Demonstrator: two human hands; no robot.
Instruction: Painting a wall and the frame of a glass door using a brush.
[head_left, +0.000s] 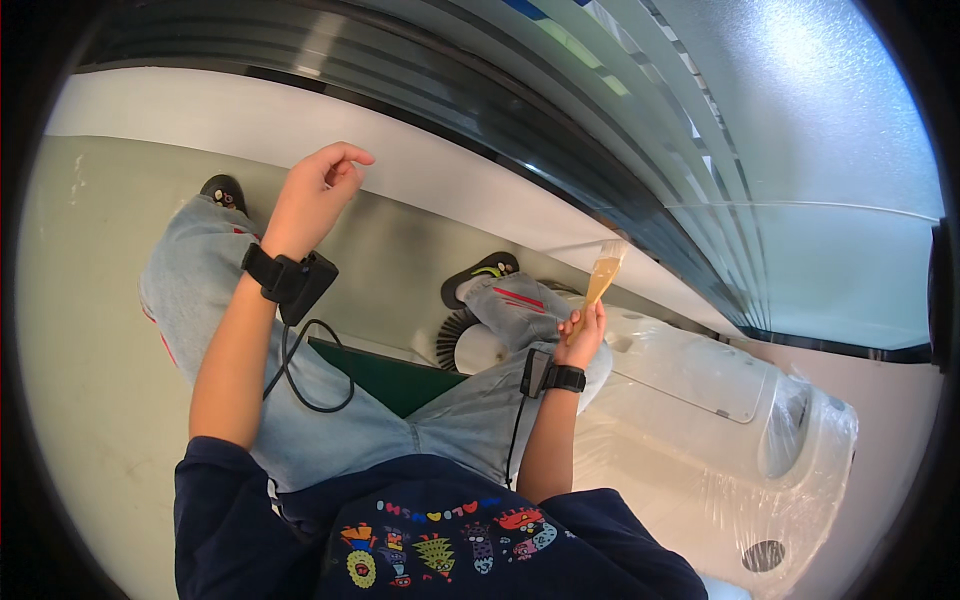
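Note:
My right hand [583,338] grips a flat paintbrush [599,285] by its light wooden handle. The brush points up and away from me, its pale bristles close to the white ledge; whether they touch it I cannot tell. My left hand [318,198] is raised over the floor at the left, near the same ledge [420,185]. Its fingers bend loosely, with a gap between thumb and forefinger, and nothing shows in it. Black strapped devices sit on both wrists, the left one [300,285] and the right one [548,375], each trailing a cable.
Above the ledge runs a dark frame [450,125] with frosted, striped glass [840,130]. A white machine wrapped in clear plastic [690,390] stands at my right. Between my legs are a dark green panel [375,378] and a round brush with black bristles [458,342].

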